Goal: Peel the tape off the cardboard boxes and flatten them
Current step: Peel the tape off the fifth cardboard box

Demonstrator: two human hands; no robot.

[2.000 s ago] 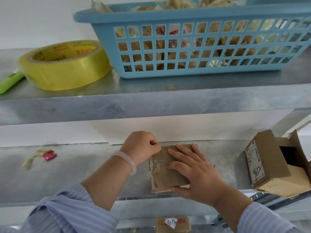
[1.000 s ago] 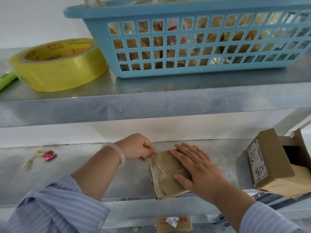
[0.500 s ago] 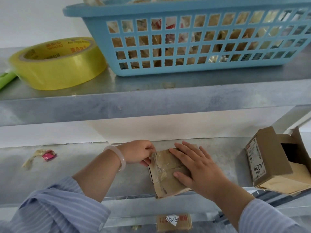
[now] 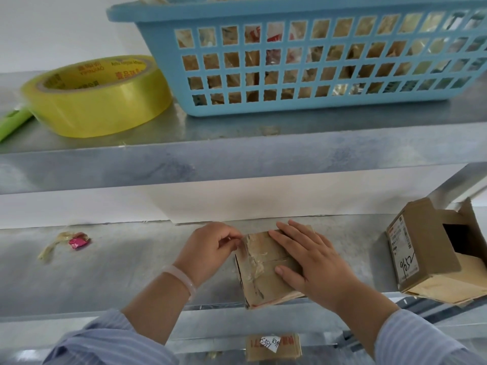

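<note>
Cardboard box (image 4: 263,279) lies squashed flat near the front edge of the lower shelf (image 4: 118,272). It looks light and stiff, and would likely skid unless pinned. The right hand (image 4: 313,262) presses it with straight fingers. The left hand (image 4: 210,248) pinches wrinkled tape (image 4: 253,258) at the far-left corner, a good pulling spot, though the thin film may tear.

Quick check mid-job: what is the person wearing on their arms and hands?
The left sleeve and right sleeve are light blue shirt fabric with fine stripes. The wrist of the left hand carries a pale, translucent bangle. The right hand is bare. Neither hand is gloved.
</note>
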